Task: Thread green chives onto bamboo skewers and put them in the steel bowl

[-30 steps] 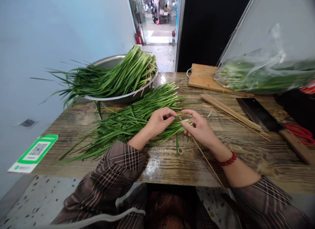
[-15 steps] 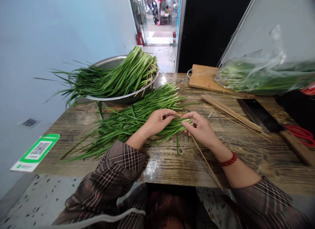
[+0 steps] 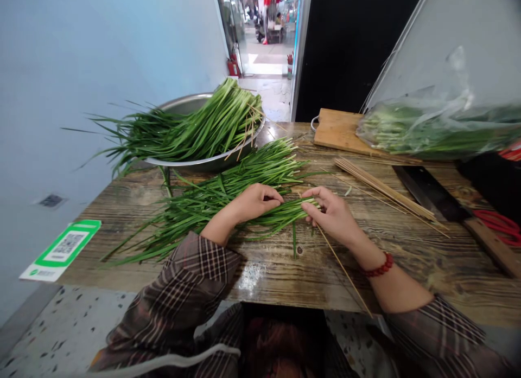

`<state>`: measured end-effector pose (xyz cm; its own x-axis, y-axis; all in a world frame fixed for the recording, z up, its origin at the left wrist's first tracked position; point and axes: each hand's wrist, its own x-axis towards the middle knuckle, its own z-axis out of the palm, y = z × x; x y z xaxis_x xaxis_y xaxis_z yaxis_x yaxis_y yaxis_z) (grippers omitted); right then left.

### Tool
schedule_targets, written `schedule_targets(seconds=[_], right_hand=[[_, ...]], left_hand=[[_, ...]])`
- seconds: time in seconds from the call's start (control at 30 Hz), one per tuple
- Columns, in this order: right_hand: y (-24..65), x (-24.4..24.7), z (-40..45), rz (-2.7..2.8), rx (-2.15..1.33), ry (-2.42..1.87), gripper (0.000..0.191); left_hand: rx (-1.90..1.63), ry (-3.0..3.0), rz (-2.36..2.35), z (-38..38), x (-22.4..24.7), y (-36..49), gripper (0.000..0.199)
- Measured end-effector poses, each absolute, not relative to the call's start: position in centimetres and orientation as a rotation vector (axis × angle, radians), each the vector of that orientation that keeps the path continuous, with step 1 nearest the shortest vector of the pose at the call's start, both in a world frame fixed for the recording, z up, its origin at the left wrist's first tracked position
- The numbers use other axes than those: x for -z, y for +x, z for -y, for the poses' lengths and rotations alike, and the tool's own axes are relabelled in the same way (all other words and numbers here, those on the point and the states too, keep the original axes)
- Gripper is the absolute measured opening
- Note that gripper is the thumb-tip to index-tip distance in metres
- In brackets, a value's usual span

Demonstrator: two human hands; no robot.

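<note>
Long green chives (image 3: 260, 166) lie in a pile across the middle of the wooden table. My right hand (image 3: 331, 212), with a red bracelet at the wrist, pinches the pale ends of several chives together with a thin wooden skewer (image 3: 342, 267), which slants down toward the table's front edge. My left hand (image 3: 258, 202) rests over the chives to the left, thumb and fingers curled close together around some of the leaves; its grip is partly hidden. Beyond the pile, a metal basin (image 3: 191, 102) holds a large heap of chives with some skewers on it.
A bundle of skewers (image 3: 382, 188) lies right of my hands. Further right are a cleaver (image 3: 431, 191), red-handled scissors (image 3: 499, 226), a cutting board (image 3: 337, 129) and a plastic bag of greens (image 3: 439, 128). A QR code card (image 3: 61, 250) is at the left edge.
My left hand has shifted slightly left and down, away from my right hand. My right hand still holds the chive ends and the skewer.
</note>
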<state>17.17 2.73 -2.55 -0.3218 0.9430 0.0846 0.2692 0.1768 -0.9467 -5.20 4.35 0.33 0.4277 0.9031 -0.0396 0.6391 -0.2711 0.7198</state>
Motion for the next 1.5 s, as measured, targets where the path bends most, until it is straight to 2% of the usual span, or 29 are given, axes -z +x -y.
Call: schedule_targets(seconds=[0.27,0.5,0.73,0.93,1.17,1.5], right_hand=[[17.1,2.6,-2.6,1.740,-1.192,-1.153,0.026],[17.2,2.2,-2.5,1.729,-1.183,-1.142,0.025],[17.3,2.3,-2.5,1.739,-1.174,-1.109,0.024],[17.3,2.3,-2.5,1.781,-1.147,-1.076,0.023],[17.3,2.3,-2.6,1.733,-1.139,-1.084,0.024],[17.3,2.2,-2.7,1.739,-1.121,-1.129,0.033]], left_hand=[[-0.477,2.017,-1.175,-4.3,-0.3,-5.5,0.018],[-0.811,1.856,-1.292,-4.5,0.2,-4.9,0.019],[-0.910,2.008,-1.402,-4.6,-0.3,-3.4,0.017],[-1.144,1.614,-1.309,-5.0,-1.8,-4.2,0.016],[-0.944,1.900,-1.308,-4.4,-1.1,-1.8,0.016],[-0.968,1.669,-1.255,-3.9,-0.7,-1.8,0.021]])
